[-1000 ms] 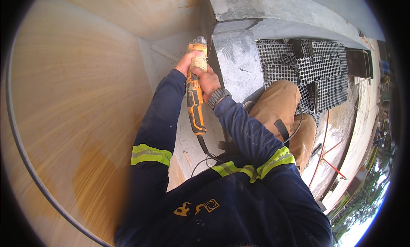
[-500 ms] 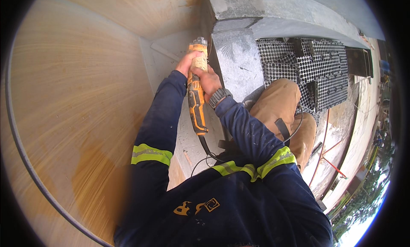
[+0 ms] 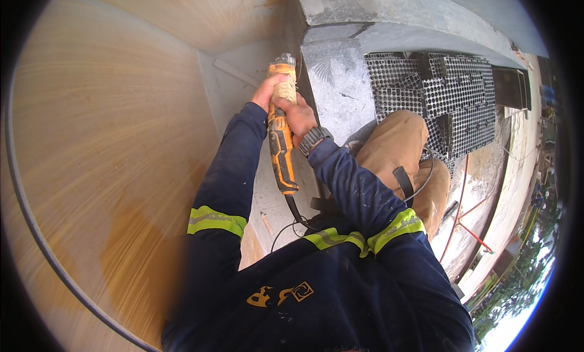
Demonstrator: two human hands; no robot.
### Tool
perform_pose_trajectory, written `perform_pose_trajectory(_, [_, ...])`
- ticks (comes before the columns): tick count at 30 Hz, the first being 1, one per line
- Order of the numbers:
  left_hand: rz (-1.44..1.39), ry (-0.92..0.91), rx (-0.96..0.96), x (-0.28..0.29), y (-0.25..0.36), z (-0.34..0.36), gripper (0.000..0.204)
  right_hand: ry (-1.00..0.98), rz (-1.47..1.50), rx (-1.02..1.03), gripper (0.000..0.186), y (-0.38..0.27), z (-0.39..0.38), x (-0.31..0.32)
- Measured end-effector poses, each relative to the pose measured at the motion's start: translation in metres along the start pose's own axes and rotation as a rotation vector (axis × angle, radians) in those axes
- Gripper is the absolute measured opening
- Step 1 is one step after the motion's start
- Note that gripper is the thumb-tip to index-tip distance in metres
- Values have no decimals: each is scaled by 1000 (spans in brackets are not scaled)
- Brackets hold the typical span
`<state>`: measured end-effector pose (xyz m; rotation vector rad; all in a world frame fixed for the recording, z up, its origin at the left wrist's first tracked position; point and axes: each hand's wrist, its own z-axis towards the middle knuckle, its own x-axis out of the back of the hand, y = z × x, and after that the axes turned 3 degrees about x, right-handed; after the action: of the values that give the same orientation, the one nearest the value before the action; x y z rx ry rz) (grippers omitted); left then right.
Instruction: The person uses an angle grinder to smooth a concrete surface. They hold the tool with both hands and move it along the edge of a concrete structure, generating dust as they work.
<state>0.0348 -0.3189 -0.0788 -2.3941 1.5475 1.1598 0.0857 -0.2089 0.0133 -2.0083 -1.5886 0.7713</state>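
Note:
An orange and black corded oscillating multi-tool [image 3: 281, 146] points away from me, its metal head at the far end and its cord at the near end. Pale tape is wrapped around its upper body. My left hand [image 3: 266, 92] is closed around the tool from the left, near the head. Just below it, my right hand [image 3: 299, 118] grips the same body from the right, with a watch [image 3: 314, 139] on that wrist. The working tip beyond the head cannot be made out.
A wood-grain-patterned panel [image 3: 121, 139] rises on the left. To the right stands a grey stone block [image 3: 340, 87], with perforated black plastic crates [image 3: 459, 102] behind my bent knee [image 3: 392, 145]. The black power cord [image 3: 295, 209] runs toward my lap. A red bar [image 3: 476, 236] lies farther right.
Both hands keep the same grip. The tool's near end has shifted very slightly to the right and toward me.

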Motion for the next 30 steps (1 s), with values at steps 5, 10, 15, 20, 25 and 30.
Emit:
perform_pose_trajectory(5, [-10, 11, -13, -4, 0, -1, 36, -21, -17, -7, 55, 2, 6, 3])
perform_pose_trajectory(10, [-17, 3, 1, -3, -4, -2, 36, -21, 1, -4, 69, 6, 5, 6])
perform_pose_trajectory(15, [-23, 3, -15, -3, -6, -2, 35, -37, 4, -31, 69, 6, 4, 9])
perform_pose_trajectory(20, [-29, 2, -47, 1, -14, 3, 35, -28, -5, -21, 52, 6, 0, 11])
perform_pose_trajectory(25, [-58, 7, -26, 0, -21, 3, 36, -64, -100, 13, 66, 22, 14, 22])
perform_pose_trajectory(30, [-44, 35, -53, -8, -19, -10, 35, -73, -128, -34, 68, 19, 11, 24])
